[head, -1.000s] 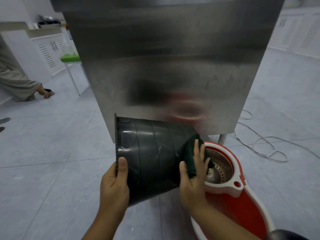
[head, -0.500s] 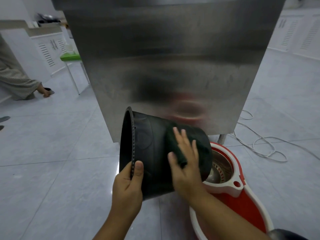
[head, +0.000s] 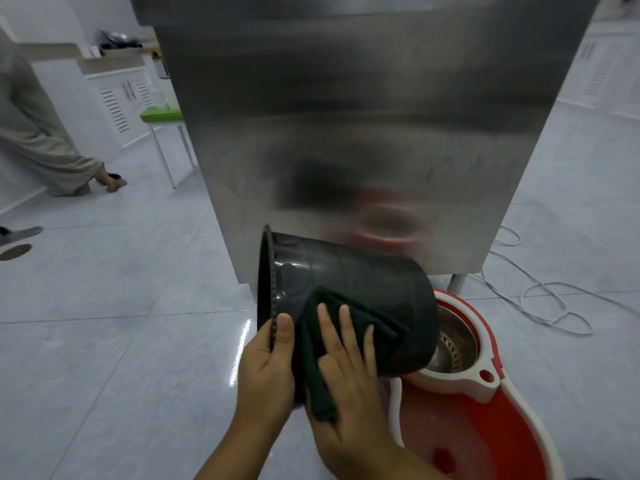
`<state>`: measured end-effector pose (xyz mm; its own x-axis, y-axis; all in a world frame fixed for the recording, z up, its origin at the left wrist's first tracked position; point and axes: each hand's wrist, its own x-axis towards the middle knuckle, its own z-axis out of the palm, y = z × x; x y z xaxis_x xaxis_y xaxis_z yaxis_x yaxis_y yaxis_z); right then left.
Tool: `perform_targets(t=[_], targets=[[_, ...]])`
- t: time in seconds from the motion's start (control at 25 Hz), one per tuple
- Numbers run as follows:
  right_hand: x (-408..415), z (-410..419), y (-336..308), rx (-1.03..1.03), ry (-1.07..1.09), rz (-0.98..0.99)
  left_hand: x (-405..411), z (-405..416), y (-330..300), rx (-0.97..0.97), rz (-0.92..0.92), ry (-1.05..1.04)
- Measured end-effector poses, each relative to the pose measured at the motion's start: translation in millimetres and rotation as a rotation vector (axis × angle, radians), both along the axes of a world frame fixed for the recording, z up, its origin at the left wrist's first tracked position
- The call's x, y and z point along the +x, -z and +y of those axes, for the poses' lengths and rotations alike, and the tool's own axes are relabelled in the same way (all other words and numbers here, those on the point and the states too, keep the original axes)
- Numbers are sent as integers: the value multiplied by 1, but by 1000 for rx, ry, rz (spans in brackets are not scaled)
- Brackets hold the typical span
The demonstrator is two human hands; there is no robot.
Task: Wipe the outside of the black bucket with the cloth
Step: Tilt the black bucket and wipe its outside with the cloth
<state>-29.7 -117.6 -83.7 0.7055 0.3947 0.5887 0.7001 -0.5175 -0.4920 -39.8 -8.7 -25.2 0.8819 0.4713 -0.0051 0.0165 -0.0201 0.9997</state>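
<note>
- Gripping the rim of the black plastic bucket is the left hand: thumb on the outer lip, other fingers hidden behind the rim, so closed on the rim.
- Bucket is held in the air, tipped on its side w/ mouth facing left and base pointing right, just in front of the brushed stainless-steel cabinet panel.
- Bucket's base end hangs over the spinner end of the red-and-white oval mop bucket on the floor; can't tell if they touch.
- Right hand lies flat, fingers spread & extended, pressing the dark green folded cloth against the bucket's outer wall near the rim – a palm press, not a closed grasp.
- Cloth drapes across the near side of the wall, lower edge hanging below the right palm.
- White cable loops over the pale grey tiled floor to the right of the cabinet.
- Far left: another person's striped trouser leg, near a green-topped stool.
</note>
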Motion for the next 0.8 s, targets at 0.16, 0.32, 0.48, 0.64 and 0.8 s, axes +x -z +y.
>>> perform_targets(t=[0.16,0.32,0.48,0.64,0.8], targets=[[30,-17,-33,297,88,149,-7,-3,-4,91,-66,33],[72,-55,-33,626,363,631,-13,3,-7,142,-72,15],[90,-75,-22,896,520,1000,-15,4,-7,196,-98,58],[89,-86,-22,1228,494,1082,-19,13,-14,323,-177,275],[75,-71,-16,1194,464,1076,-13,23,-23,97,-131,242]])
